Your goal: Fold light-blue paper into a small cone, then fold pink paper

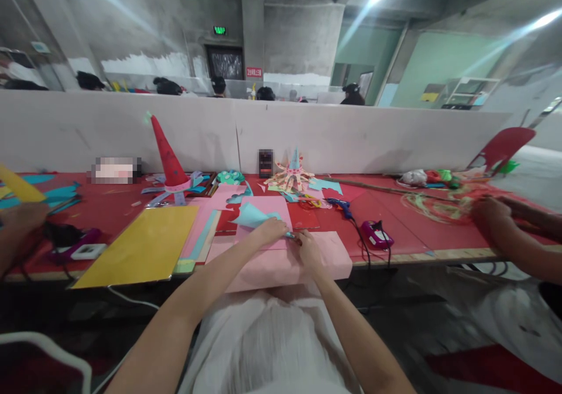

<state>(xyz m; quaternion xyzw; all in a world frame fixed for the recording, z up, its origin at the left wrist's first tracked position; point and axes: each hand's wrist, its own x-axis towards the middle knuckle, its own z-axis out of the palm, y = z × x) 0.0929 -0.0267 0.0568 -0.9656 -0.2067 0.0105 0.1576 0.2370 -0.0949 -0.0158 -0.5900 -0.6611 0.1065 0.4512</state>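
A sheet of light blue paper, partly curled, lies over pink sheets in front of me. My left hand is closed on its near right part, palm down. A narrow bluish end shows between my two hands. My right hand pinches at that end with bent fingers; exactly what is between the fingertips is too small to tell. Under both hands lie pink paper sheets, the nearest one hanging over the table's edge.
A yellow sheet lies left, near a red paper cone. Behind my hands stands a fringed paper cone. A blue glue gun and a purple device with cords are right. Other people's hands work at both sides.
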